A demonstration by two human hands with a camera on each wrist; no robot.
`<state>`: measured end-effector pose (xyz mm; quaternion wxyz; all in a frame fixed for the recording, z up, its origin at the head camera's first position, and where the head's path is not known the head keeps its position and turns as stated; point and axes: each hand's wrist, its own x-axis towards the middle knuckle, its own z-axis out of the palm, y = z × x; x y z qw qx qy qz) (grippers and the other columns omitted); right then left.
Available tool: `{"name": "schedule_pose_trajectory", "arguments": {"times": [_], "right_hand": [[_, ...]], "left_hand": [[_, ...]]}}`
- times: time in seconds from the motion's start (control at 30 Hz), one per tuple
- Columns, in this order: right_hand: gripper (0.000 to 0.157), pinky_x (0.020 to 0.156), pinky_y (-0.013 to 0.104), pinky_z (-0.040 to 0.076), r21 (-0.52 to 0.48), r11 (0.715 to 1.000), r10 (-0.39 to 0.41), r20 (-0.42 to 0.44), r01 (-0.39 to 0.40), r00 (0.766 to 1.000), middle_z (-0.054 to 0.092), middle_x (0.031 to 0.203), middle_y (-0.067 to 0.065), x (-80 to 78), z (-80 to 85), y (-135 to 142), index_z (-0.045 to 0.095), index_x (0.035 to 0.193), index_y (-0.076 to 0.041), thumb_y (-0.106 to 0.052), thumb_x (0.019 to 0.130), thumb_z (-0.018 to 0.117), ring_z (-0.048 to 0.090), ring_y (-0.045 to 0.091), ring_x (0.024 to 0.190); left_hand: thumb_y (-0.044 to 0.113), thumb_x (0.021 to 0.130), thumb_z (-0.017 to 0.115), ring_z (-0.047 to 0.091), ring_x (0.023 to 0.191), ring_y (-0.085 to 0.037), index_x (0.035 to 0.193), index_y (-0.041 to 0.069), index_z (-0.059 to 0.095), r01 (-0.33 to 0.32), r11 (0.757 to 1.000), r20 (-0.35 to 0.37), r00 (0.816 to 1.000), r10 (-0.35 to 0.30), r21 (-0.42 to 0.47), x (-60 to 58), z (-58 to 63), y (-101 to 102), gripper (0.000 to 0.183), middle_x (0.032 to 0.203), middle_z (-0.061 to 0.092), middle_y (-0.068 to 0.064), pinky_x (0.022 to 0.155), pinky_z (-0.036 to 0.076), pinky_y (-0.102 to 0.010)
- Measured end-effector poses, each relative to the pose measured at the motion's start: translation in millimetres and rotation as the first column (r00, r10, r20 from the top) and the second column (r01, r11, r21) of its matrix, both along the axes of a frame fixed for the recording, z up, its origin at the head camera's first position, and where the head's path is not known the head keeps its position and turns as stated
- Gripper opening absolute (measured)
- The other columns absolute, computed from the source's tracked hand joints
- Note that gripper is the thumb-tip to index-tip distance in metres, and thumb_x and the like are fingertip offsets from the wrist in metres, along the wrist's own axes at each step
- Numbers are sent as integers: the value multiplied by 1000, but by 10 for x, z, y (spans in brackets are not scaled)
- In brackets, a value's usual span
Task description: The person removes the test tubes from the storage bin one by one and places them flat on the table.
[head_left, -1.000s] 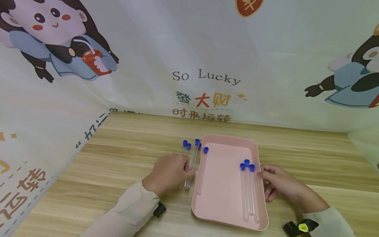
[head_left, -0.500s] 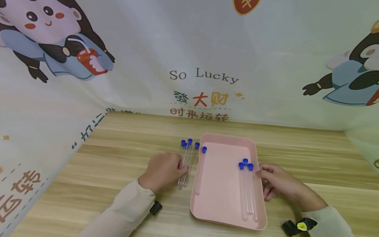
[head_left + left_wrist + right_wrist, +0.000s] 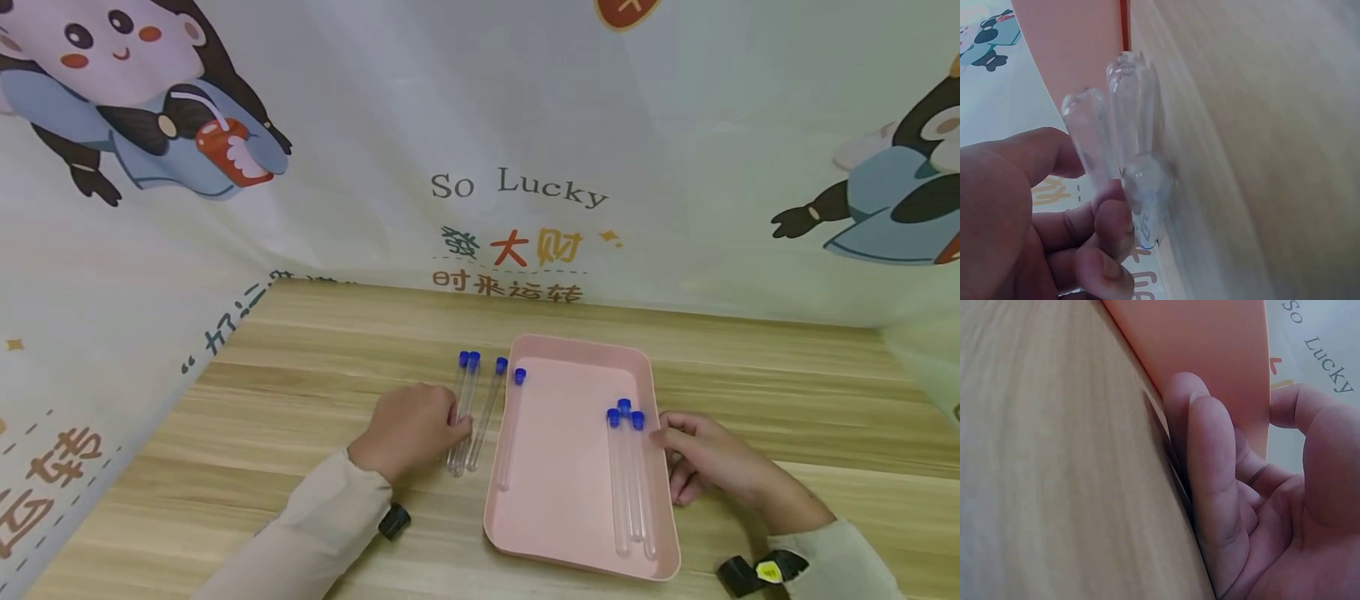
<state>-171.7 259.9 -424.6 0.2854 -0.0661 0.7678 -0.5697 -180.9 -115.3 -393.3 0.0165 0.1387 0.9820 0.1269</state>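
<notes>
In the head view, my left hand (image 3: 416, 429) pinches a clear test tube (image 3: 467, 396) with a blue cap between thumb and fingers. Another capped tube lies close on its left, partly hidden by the hand. A third test tube (image 3: 487, 412) lies apart, between the hand and a pink tray (image 3: 577, 533). From the left wrist, the rounded end of the pinched tube (image 3: 1088, 128) stands by the thumb, with other tube ends (image 3: 1129, 94) beside it. My right hand (image 3: 708, 458) grips the tray's right rim, thumb on top and fingers along the outer wall (image 3: 1222, 356).
Inside the tray, three blue-capped tubes (image 3: 633, 483) lie together on the right and one tube (image 3: 508, 442) lies along the left wall. The wooden tabletop (image 3: 300, 358) meets a printed cloth backdrop (image 3: 390, 142) at the back.
My left hand has shifted slightly left with the pinched tube, which now lies beside the leftmost tube and farther from the tray. The right hand keeps its hold on the tray.
</notes>
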Motion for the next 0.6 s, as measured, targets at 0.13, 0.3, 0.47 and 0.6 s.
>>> {"name": "schedule_pose_trajectory", "arguments": {"times": [0.13, 0.3, 0.47, 0.6], "right_hand": [[26, 51, 30, 56, 1, 1000, -3, 1, 3, 1000, 65, 69, 3, 2, 17, -4, 52, 107, 1, -24, 103, 46, 64, 12, 54], [26, 51, 29, 56, 3, 1000, -5, 0, 5, 1000, 65, 68, 3, 9, 25, -10, 53, 107, 0, -24, 102, 47, 64, 12, 54], [26, 51, 29, 56, 5, 1000, -4, 1, 4, 1000, 65, 68, 3, 5, 25, -4, 53, 109, 1, -24, 102, 47, 64, 12, 54], [30, 52, 30, 56, 6, 1000, -3, -2, 3, 1000, 66, 69, 3, 3, 18, -5, 52, 112, 3, -24, 102, 47, 65, 12, 55]], "left_hand": [[36, 90, 65, 44, 52, -10, 55, 20, 49, -1, 1000, 9, 1000, 1, 7, -5, -2, 4, 41, 54, 45, 8, 46, 32, -30], [37, 90, 65, 47, 53, -12, 58, 20, 51, 1, 1000, 12, 1000, -1, 2, -7, -4, 5, 39, 54, 49, 7, 46, 34, -31], [38, 91, 64, 48, 54, -13, 58, 19, 51, 2, 1000, 9, 1000, -2, -14, -14, 2, 2, 39, 55, 50, 6, 46, 34, -32], [37, 91, 64, 47, 54, -13, 58, 19, 51, 1, 1000, 19, 1000, -1, -19, -11, 5, -1, 40, 55, 50, 5, 46, 34, -33]]}}
